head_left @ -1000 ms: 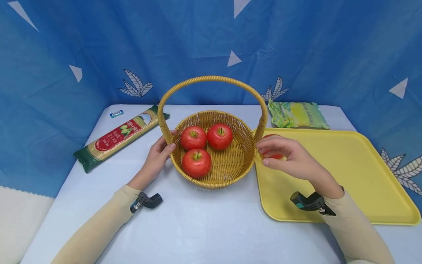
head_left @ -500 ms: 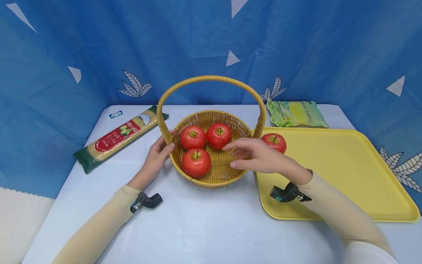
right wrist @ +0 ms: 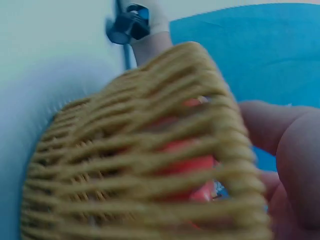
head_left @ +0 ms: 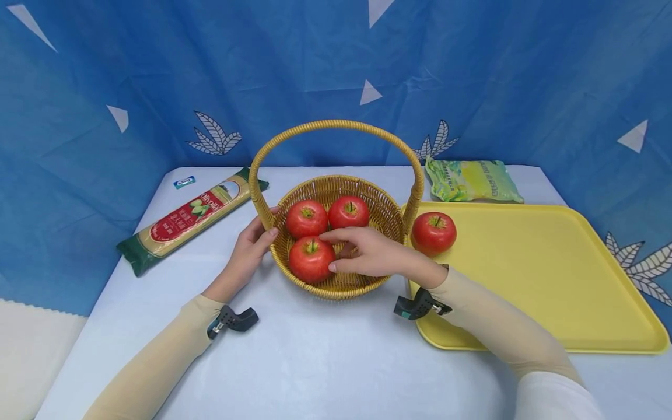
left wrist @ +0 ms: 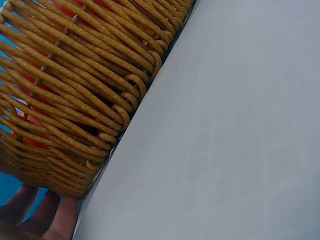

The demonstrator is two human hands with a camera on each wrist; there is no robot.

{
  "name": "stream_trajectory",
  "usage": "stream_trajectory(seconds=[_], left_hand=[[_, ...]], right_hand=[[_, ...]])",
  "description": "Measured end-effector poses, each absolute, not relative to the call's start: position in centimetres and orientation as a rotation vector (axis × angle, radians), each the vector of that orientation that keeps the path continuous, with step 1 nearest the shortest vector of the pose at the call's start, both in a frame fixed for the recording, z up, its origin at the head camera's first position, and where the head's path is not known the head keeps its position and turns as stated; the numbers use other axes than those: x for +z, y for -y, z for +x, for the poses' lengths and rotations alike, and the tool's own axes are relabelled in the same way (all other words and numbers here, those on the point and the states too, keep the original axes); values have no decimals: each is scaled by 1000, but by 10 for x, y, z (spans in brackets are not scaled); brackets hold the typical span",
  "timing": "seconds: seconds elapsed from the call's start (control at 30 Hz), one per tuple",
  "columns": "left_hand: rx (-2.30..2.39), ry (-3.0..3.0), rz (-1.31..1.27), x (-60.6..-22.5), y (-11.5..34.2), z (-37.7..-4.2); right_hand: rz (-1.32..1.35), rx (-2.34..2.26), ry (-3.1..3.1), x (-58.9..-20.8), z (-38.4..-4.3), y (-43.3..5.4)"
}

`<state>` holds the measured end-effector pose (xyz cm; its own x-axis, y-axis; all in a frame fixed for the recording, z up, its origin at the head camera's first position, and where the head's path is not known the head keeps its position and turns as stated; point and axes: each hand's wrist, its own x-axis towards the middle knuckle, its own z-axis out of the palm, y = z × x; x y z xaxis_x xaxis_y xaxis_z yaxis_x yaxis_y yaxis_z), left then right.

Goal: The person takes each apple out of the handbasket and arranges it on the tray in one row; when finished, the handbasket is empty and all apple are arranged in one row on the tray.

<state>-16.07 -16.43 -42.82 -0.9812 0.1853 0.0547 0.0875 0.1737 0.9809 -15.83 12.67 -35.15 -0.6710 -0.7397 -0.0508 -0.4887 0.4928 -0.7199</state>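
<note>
A wicker basket with a tall arched handle stands mid-table. Three red apples sit in it: one at the front, one behind it at left, one at the back. My left hand holds the basket's left side, thumb at the rim; its fingers show against the weave in the left wrist view. Over the basket reaches my right hand, index fingertip and thumb at the front apple's right side, without closing round it. Its other fingers are partly hidden.
A yellow tray lies at right, with another red apple at its left edge. Behind it rests a green-yellow packet. A spaghetti pack and a small blue-green label lie at left. A blue curtain closes the back.
My right hand has moved left, from the apple on the tray across the basket to the front apple, leaving the tray's apple uncovered. The left hand and basket have stayed put.
</note>
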Motion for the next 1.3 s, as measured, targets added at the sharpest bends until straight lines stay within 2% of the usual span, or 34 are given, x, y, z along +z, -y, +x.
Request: stream_trajectory(seconds=[0.73, 1.03, 1.3], left_hand=[[1979, -2350, 303, -428, 165, -162], [1996, -2350, 319, -428, 165, -162], [2002, -2342, 327, -429, 165, -162]], right_hand=[[-1028, -995, -2174, -360, -165, -112], [-1116, -977, -2224, -359, -165, -113], [-1084, -940, -2278, -361, -167, -112]])
